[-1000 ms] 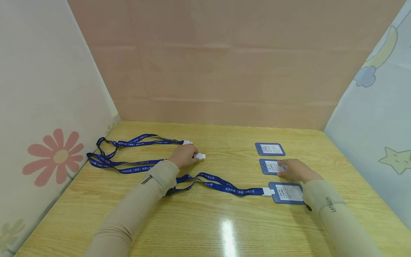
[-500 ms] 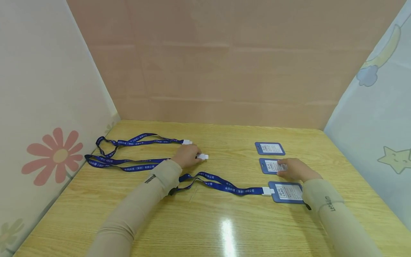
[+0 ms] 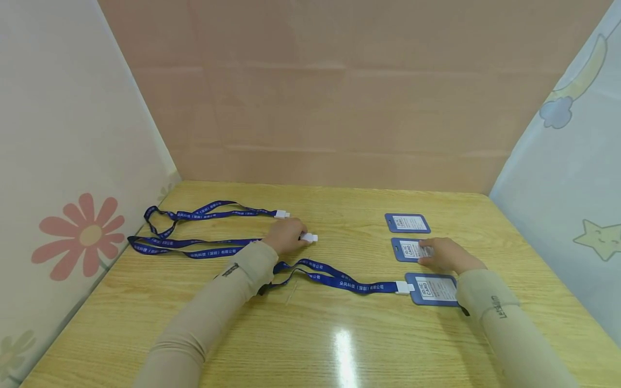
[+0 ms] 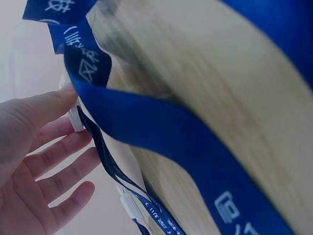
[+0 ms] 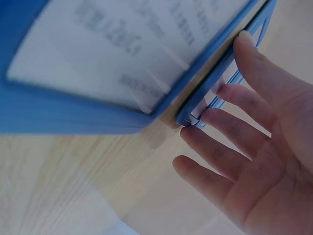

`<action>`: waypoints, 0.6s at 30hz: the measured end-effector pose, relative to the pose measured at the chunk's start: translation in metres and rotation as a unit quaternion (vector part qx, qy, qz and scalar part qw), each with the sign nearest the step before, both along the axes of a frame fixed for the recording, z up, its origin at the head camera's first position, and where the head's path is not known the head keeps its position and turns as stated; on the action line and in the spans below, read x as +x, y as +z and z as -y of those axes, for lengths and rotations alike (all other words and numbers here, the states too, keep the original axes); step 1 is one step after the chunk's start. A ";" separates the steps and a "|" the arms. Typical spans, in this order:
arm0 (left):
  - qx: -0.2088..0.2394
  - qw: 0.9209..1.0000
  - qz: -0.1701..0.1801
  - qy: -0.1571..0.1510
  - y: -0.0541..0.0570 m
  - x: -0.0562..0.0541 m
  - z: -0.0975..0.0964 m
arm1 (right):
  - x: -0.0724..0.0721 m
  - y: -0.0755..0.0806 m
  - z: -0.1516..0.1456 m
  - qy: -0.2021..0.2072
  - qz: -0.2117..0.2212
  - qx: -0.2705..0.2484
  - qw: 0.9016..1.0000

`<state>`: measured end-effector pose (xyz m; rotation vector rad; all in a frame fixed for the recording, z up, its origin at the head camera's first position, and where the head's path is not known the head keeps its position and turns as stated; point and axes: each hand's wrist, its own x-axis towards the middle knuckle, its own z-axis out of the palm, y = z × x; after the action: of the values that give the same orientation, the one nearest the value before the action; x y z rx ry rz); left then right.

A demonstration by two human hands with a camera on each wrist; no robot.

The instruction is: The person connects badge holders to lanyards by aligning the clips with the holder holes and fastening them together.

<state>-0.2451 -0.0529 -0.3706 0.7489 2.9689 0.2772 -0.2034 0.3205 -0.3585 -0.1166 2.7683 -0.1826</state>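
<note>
My left hand [image 3: 286,237] pinches the white plastic clip [image 3: 309,237] of the middle blue lanyard [image 3: 213,252], thumb and forefinger on it. The clip's tip points right, towards the card holders. My right hand [image 3: 447,255] holds the middle blue badge holder [image 3: 406,249] by its right end. In the right wrist view the thumb lies on that holder's near edge [image 5: 215,81] and fingers reach its far side. Closest to me, a third lanyard [image 3: 335,281] joins by its white clip [image 3: 404,288] to a badge holder [image 3: 432,290], partly behind the right sleeve.
Behind the left hand lies another blue lanyard [image 3: 208,215] with a white clip [image 3: 282,214]. A separate badge holder [image 3: 407,223] lies at the back right. Everything rests on a wooden table [image 3: 301,345] between patterned side walls and a tan back wall [image 3: 320,108].
My left hand has slid a little to the right with the clip, drawing the middle lanyard along. The right hand stays on the middle badge holder.
</note>
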 end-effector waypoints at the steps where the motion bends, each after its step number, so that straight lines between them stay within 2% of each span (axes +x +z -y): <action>1: -0.002 1.000 -0.001 -0.002 0.000 0.000 -0.001 | 0.000 0.000 0.000 -0.001 0.000 0.000 1.000; 9: 0.001 1.000 -0.012 -0.025 0.001 0.002 -0.004 | 0.001 0.001 0.002 -0.010 0.000 -0.006 1.000; 18: -0.009 0.999 -0.017 -0.032 -0.001 0.000 -0.009 | 0.001 0.000 0.001 -0.003 -0.006 -0.007 1.000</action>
<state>-0.2449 -0.0439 -0.3715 0.8535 2.9681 0.2348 -0.2019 0.3200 -0.3588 -0.1129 2.7808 -0.2048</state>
